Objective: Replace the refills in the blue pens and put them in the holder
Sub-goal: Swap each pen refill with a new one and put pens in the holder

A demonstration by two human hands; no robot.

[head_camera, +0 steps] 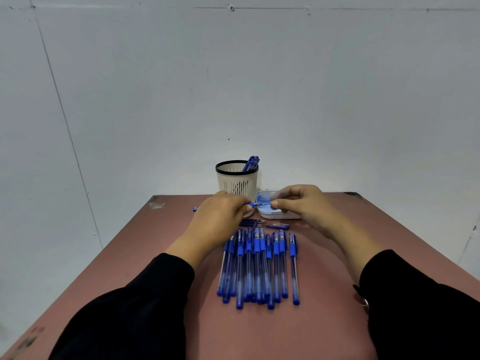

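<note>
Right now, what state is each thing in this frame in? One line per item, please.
Left hand: grips a pen barrel, its refill tip sticking out.
Right hand: pinches the refill tip's end.
Pen in hand: cap off, held level above the table.
Holder: upright, a few blue pens inside.
White tray: open, blue bits inside.
Row of pens: capped, lying flat.
Loose refills: lying flat.
Loose cap: lying alone.
</note>
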